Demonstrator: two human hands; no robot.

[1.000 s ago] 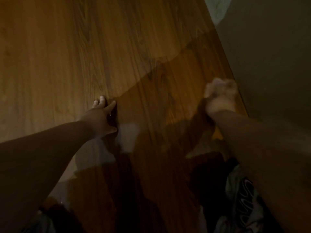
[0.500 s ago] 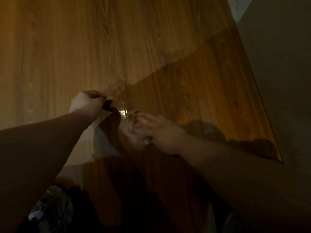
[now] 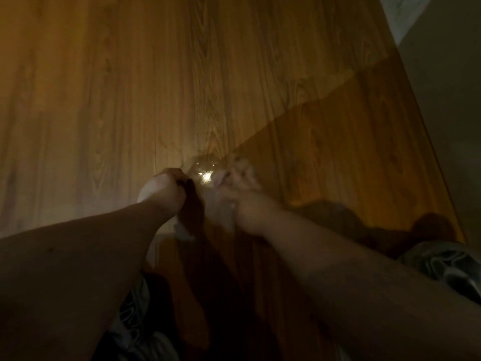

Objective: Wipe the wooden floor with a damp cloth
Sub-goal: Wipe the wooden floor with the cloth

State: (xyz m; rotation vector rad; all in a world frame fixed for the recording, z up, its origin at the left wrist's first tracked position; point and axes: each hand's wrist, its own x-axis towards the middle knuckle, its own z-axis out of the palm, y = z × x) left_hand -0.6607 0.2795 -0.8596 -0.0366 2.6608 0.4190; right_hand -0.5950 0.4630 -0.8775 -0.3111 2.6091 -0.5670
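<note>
Left hand (image 3: 162, 192) clenched, contents unclear; right hand (image 3: 243, 204) blurred, gripping pale cloth (image 3: 221, 213) beside wet glint (image 3: 205, 175) on wooden floor (image 3: 104, 100).

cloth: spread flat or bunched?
Bunched. The cloth is a crumpled pale wad between the left hand and right hand; blur hides the right grip.

Bare forearms (image 3: 78, 259), dark swirl-patterned clothing (image 3: 450, 264)

Dim amber light. A diagonal shadow (image 3: 351, 157) darkens the wooden floor (image 3: 104, 100) at right; 1 glare spot (image 3: 206, 176) glints; the right hand (image 3: 240, 195) is blurred.
</note>
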